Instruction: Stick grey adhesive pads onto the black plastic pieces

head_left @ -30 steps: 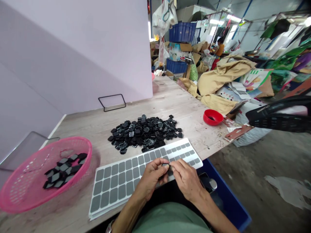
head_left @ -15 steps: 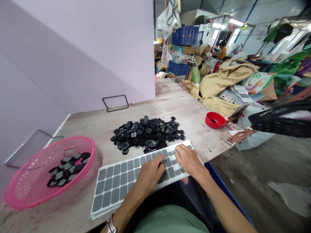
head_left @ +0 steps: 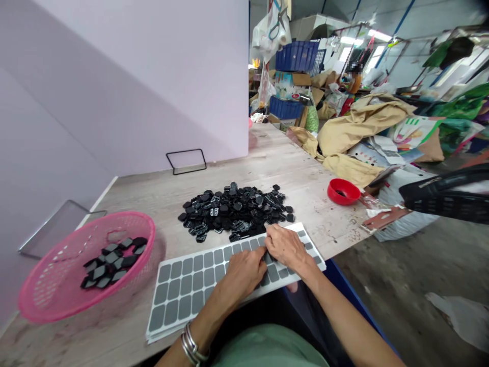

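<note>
A white sheet of grey rounded-rectangle stickers (head_left: 175,288) lies on top of other sheets at the table's front edge. Over its right part my left hand (head_left: 246,270) rests with curled fingers, its fingertips meeting those of my right hand (head_left: 288,250). The fingers of my right hand are bent and pressed together above the stickers. Whatever sits between the fingertips of either hand is hidden. Just behind the sheet lies a heap of small black plastic pieces (head_left: 244,206). At left, a pink basket (head_left: 49,306) holds several black pieces with grey faces (head_left: 110,260).
A red bowl (head_left: 343,192) with small dark bits stands near the table's right edge. A black wire stand (head_left: 187,162) is against the pale partition (head_left: 153,76). Sacks (head_left: 359,127) and blue crates (head_left: 296,56) are piled beyond; a person (head_left: 353,81) is far off.
My right hand has moved left across the sheet to meet my left hand's fingertips. The whole view has shifted slightly, so things appear a little further right.
</note>
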Tool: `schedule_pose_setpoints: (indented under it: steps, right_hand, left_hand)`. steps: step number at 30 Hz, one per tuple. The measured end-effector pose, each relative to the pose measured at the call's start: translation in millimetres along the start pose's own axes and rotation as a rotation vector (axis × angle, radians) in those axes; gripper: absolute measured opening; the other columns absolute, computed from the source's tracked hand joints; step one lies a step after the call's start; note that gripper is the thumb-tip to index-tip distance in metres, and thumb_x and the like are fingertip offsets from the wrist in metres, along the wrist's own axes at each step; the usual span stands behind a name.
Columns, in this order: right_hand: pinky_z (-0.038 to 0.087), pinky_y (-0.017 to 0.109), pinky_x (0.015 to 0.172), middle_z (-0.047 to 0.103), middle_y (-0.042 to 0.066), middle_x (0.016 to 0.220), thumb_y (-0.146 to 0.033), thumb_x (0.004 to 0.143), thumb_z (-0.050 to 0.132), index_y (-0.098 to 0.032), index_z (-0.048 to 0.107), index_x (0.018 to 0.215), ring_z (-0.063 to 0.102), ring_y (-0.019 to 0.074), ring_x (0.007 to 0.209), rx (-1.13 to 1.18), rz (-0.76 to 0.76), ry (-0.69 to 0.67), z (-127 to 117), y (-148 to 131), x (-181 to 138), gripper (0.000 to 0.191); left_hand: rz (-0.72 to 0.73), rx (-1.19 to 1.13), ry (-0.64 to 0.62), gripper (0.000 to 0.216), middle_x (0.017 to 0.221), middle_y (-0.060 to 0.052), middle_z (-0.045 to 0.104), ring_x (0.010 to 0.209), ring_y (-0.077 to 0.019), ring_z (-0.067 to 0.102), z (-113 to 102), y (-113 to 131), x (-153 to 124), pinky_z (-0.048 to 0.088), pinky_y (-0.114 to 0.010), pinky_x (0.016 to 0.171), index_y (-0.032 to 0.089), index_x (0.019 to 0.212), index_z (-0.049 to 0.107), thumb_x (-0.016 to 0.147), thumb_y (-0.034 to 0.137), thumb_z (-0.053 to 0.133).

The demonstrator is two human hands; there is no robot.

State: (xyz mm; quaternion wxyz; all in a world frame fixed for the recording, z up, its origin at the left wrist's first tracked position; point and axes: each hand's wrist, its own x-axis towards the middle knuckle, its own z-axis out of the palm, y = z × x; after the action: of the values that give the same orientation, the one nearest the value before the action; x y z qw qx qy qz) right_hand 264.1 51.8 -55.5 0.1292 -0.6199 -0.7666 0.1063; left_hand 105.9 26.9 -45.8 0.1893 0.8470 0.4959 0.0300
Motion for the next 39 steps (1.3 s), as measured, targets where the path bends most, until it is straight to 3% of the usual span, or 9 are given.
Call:
schedule_pose_setpoints:
  steps: [9,12,16,19,22,25,30,34,39]
  right_hand:
    - [0.034,0.021,0.059,0.048,-0.004,0.064,-0.027,0.086,0.043,-0.021,0.048,0.069,0.048,0.0123,0.064,0.411,-0.069,-0.027,-17,6,-1,0.019]
    - [0.034,0.021,0.056,0.045,-0.005,0.065,-0.031,0.086,0.043,-0.020,0.048,0.071,0.045,0.0118,0.062,0.531,-0.050,-0.041,-20,14,-15,0.019]
    - [0.032,0.021,0.052,0.041,-0.005,0.061,-0.033,0.086,0.045,-0.021,0.050,0.074,0.041,0.0117,0.057,0.616,0.029,-0.074,-16,27,-33,0.018]
    - [0.034,0.022,0.056,0.046,-0.005,0.064,-0.034,0.085,0.045,-0.021,0.053,0.077,0.043,0.0126,0.062,0.686,0.124,-0.088,-13,32,-42,0.017]
    - [0.036,0.023,0.060,0.049,-0.004,0.068,-0.034,0.085,0.045,-0.022,0.057,0.084,0.046,0.0138,0.066,0.737,0.191,-0.101,-11,31,-46,0.017]
    - [0.038,0.025,0.063,0.053,-0.003,0.072,-0.033,0.084,0.044,-0.022,0.059,0.088,0.049,0.0153,0.069,0.738,0.195,-0.111,-11,26,-50,0.019]
    - [0.038,0.026,0.064,0.056,-0.002,0.072,-0.033,0.085,0.044,-0.021,0.059,0.085,0.051,0.0164,0.071,0.680,0.201,-0.138,-19,13,-62,0.019]
    - [0.037,0.026,0.064,0.054,-0.002,0.071,-0.031,0.084,0.044,-0.021,0.060,0.085,0.050,0.0156,0.068,0.705,0.198,-0.119,-28,5,-70,0.019]
    - [0.038,0.026,0.063,0.054,-0.002,0.072,-0.031,0.083,0.047,-0.019,0.062,0.087,0.048,0.0143,0.066,0.800,0.205,-0.088,-29,2,-71,0.020]
  left_hand:
    - [-0.027,-0.129,0.054,0.031,0.078,-0.007,0.070,0.075,-0.0241,0.065,-18,1,-18,0.038,-0.028,0.063,0.023,0.101,0.063,0.085,0.019,0.036]
    - [-0.311,-0.119,0.174,0.031,0.079,-0.006,0.070,0.071,-0.0213,0.063,-52,-26,-46,0.037,-0.026,0.060,0.024,0.107,0.061,0.088,0.025,0.036]
    - [-0.759,0.229,0.320,0.036,0.080,-0.012,0.068,0.067,-0.0240,0.060,-104,-82,-97,0.035,-0.029,0.057,0.019,0.105,0.060,0.091,0.035,0.031]
    - [-0.871,0.484,0.343,0.039,0.091,-0.014,0.066,0.076,-0.0283,0.060,-124,-112,-123,0.039,-0.031,0.060,0.017,0.107,0.059,0.092,0.039,0.030]
    - [-0.825,0.608,0.443,0.038,0.101,-0.016,0.063,0.091,-0.0331,0.057,-122,-117,-120,0.043,-0.037,0.072,0.014,0.104,0.061,0.090,0.041,0.039]
    - [-0.605,0.335,0.490,0.034,0.107,-0.014,0.064,0.095,-0.0281,0.057,-100,-101,-88,0.043,-0.036,0.080,0.014,0.109,0.060,0.091,0.034,0.040]
    - [-0.223,-0.043,0.301,0.020,0.094,-0.008,0.064,0.088,-0.0218,0.058,-45,-72,-19,0.041,-0.031,0.078,0.018,0.096,0.061,0.089,0.025,0.044]
    - [-0.187,-0.094,0.282,0.012,0.085,-0.007,0.060,0.081,-0.0202,0.057,-20,-66,12,0.039,-0.030,0.072,0.017,0.077,0.058,0.085,0.018,0.049]
    - [-0.186,-0.220,0.323,0.013,0.072,-0.002,0.055,0.070,-0.0164,0.053,-25,-68,13,0.037,-0.027,0.066,0.019,0.073,0.051,0.085,0.016,0.045]
